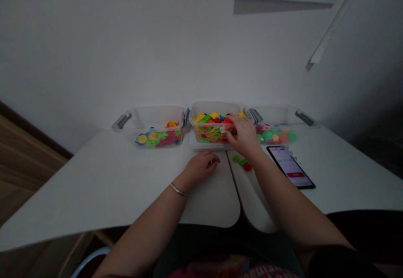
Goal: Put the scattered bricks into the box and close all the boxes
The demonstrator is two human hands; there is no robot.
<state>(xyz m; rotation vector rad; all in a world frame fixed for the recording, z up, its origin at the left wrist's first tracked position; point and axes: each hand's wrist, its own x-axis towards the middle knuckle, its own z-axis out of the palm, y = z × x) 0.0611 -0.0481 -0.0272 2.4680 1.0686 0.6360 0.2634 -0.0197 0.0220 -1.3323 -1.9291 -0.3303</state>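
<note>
My right hand [244, 137] reaches into the middle clear plastic box [214, 106], its fingers down among the coloured building bricks [210, 127]; what they hold, if anything, is hidden. My left hand [201, 167] rests on the white table [94, 185] in a loose fist, a bracelet on its wrist. A few loose pieces, green and red [242, 162], lie on the table just below my right hand.
A clear box with round coloured discs [157, 137] stands on the left and another with coloured pieces [275, 135] on the right. A phone [291, 167] with its screen lit lies at the right. A gap runs between the two tabletops.
</note>
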